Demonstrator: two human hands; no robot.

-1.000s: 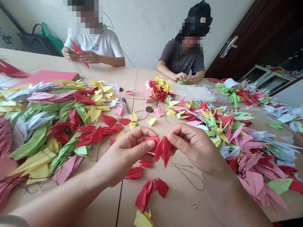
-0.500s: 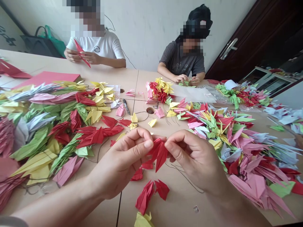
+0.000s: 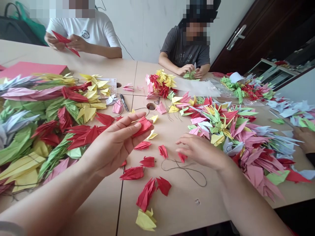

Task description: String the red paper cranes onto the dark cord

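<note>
My left hand (image 3: 118,144) holds a folded red paper crane (image 3: 143,127) between its thumb and fingers. My right hand (image 3: 199,149) is open above the table, its fingers apart and near a small red folded paper piece (image 3: 182,157). Below the hands lie several more red cranes (image 3: 146,194) and a yellow folded one (image 3: 146,220). A loop of dark thread (image 3: 187,168) rests on the table under my right hand.
Colourful folded cranes heap up at left (image 3: 24,144) and right (image 3: 248,141). A pen (image 3: 124,103) lies near a hole in the table (image 3: 151,106). Two people sit across, one holding red paper (image 3: 65,41), one handling green paper (image 3: 192,76). Another person's hand (image 3: 305,139) shows at the right edge.
My hands were together on the red crane; now they are apart. The right hand has let go and opened, while the left keeps a red crane. The view has shifted slightly.
</note>
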